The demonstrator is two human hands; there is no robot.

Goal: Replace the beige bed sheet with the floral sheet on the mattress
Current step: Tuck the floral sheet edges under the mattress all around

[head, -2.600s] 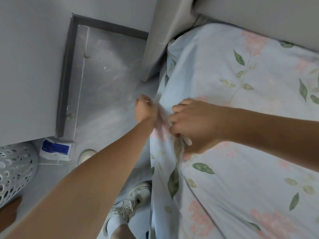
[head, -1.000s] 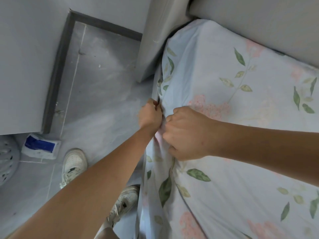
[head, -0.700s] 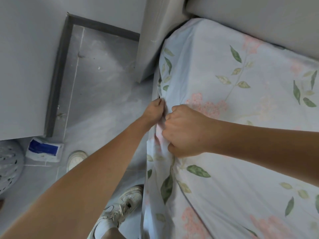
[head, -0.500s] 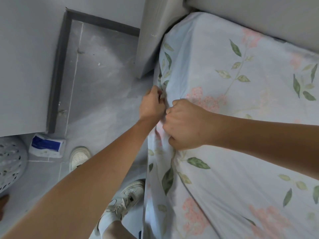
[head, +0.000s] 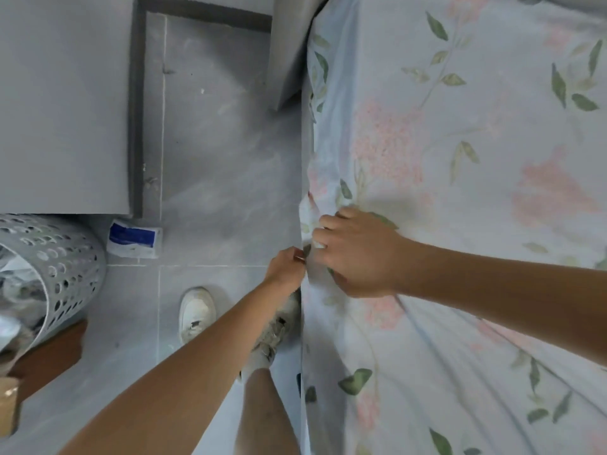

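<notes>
I see my left hand [head: 285, 268] and right hand [head: 356, 254] both pinching the floral sheet [head: 460, 159] at the mattress's side edge. Open grey floor [head: 213, 159] lies just left, with a perforated basket [head: 56, 267] farther off.

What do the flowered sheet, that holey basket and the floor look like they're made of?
Floral sheet: thin matte woven fabric, likely cotton; it creases under both hands.
Basket: probably moulded white plastic, with punched round holes.
Floor: grey marbled tile, slightly glossy, with grout lines.
</notes>
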